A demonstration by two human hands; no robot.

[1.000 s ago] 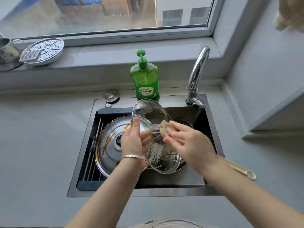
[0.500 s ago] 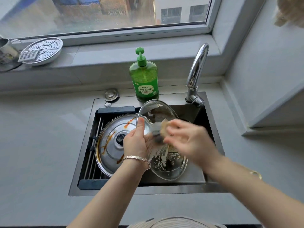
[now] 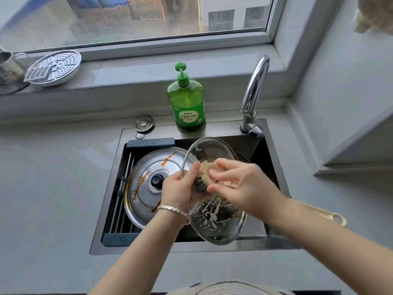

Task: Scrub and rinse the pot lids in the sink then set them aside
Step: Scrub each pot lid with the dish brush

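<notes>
**Item 1: glass pot lid (image 3: 219, 222).** It is held tilted on edge over the sink (image 3: 274, 245), with its lower rim toward you and its upper rim toward the faucet (image 3: 254, 92). White suds streak the lower half. Judge it rigid, fairly heavy for its size, breakable, and slick with soap. Take it by the metal-banded rim, thumb on one face and fingers on the other. Don't trust the wet glass face alone. A slip would likely drop it onto steel.

**Item 2: left hand (image 3: 180, 188).** It grips the lid's left rim, with the thumb lying up the near face. The fingers behind the glass are only partly seen.

**Item 3: right hand (image 3: 240, 186).** Its fingertips pinch a pale scrubber (image 3: 207, 171) against the lid's inner face, close to your left thumb.

**Item 4: steel lid (image 3: 146, 184).** It lies dome-up in the left of the sink, black knob at centre, partly behind the glass lid. Orange-brown sauce streaks suggest it is not yet scrubbed. Judge it light, stiff and hard to damage. The knob is the obvious hold, though greasy.

**Item 5: surroundings.** A green dish-soap bottle (image 3: 188, 103) stands on the sink's back ledge. A perforated steamer plate (image 3: 57, 67) sits on the windowsill. No water shows at the faucet. Rinsing and setting aside look outstanding for both lids.
</notes>
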